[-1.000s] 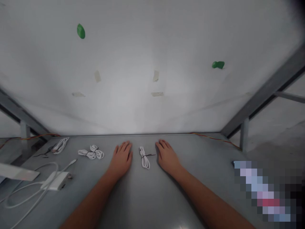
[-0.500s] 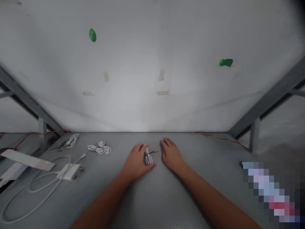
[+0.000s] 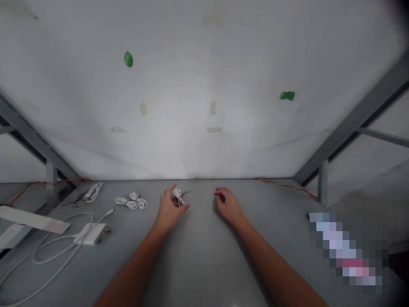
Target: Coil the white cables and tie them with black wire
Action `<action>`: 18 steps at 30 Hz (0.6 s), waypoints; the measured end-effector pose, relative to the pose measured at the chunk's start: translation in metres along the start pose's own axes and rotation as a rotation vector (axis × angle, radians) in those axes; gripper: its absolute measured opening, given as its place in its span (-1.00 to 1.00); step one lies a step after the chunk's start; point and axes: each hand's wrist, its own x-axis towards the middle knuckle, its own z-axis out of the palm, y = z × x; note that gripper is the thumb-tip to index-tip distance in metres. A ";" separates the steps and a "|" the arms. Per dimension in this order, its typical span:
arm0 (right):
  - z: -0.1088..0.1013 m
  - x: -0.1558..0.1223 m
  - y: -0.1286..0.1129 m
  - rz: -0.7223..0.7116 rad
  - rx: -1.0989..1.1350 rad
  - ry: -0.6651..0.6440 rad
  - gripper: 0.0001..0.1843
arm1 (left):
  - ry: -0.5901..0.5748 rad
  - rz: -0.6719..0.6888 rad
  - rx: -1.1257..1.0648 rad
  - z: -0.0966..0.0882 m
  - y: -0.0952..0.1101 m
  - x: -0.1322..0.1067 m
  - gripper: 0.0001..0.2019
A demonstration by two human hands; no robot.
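Now farther left, the white cable bundle (image 3: 177, 195) in left hand (image 3: 168, 211)

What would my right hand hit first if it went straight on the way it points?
Likely the wall behind the table; the cable in your left hand seems left of that line, though depth is hard to judge.

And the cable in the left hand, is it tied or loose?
Tied. A thin dark tie goes around the white cable in the left hand, and its ends stick out.
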 end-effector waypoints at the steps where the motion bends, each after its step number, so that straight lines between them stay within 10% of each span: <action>1: -0.001 0.002 0.002 0.064 0.093 0.028 -0.79 | -0.008 0.007 -0.007 0.002 0.003 -0.002 -0.13; 7: 0.000 -0.001 -0.012 0.439 0.629 0.088 -0.65 | -0.124 0.220 0.106 0.012 0.020 -0.022 -0.18; 18: 0.005 -0.026 -0.070 0.174 0.539 -0.210 -0.65 | -0.288 0.505 0.503 0.017 0.030 -0.042 -0.24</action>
